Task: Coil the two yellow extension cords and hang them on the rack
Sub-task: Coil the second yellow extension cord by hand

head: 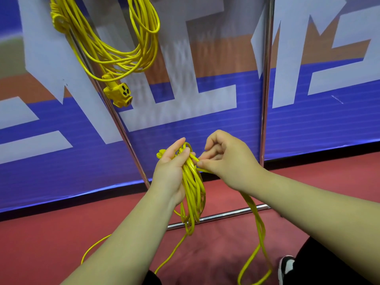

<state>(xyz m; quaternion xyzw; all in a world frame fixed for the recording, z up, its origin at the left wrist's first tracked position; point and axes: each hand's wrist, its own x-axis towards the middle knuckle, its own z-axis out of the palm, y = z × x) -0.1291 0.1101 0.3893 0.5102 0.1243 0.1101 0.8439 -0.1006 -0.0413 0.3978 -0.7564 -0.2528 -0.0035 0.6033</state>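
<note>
- Yellow extension cord (193, 192) is hanging in loops from the hands, its loose tail trailing across the red floor (41, 233).
- Left hand (170, 171) is gripping the loops; right hand (224, 161) is pinching one strand beside them.
- Second yellow cord (115, 56) is hanging coiled on the rack (265, 99) beyond.

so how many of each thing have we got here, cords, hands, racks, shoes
yellow extension cords: 2 (hung cord coiled on the rack, held cord partly coiled)
hands: 2 (left hand grips the held cord, right hand pinches a strand)
rack: 1
shoe: 1
total: 6
</note>
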